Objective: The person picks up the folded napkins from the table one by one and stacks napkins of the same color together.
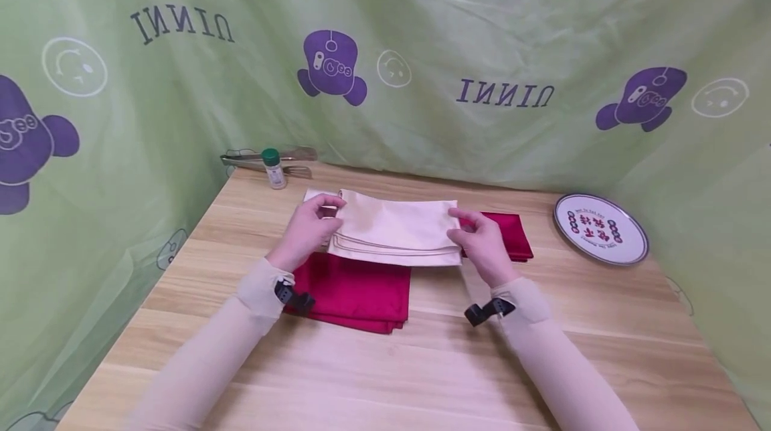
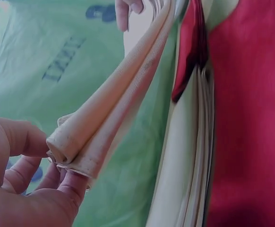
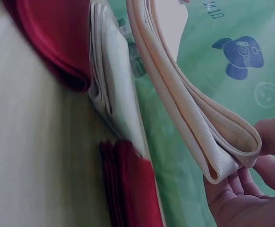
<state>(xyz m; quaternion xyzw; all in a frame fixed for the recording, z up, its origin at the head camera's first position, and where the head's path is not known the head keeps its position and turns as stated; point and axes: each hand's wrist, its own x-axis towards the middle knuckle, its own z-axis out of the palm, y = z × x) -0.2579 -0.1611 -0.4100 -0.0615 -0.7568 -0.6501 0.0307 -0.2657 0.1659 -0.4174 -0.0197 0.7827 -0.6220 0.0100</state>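
Observation:
A folded cream cloth is held up above the table between both hands, its layers stacked along the front edge. My left hand pinches its left end, thumb and fingers round the layers. At the right end, my right hand pinches it the same way, and the right wrist view shows the looped folds. Below lies a folded dark red cloth at front left. Another folded cream cloth lies behind it, mostly hidden in the head view. A smaller folded red cloth sits near my right hand.
A white plate with a blue rim and red lettering lies at the right edge of the wooden table. A green-capped shaker and metal tongs are at back left. A green printed curtain surrounds the table.

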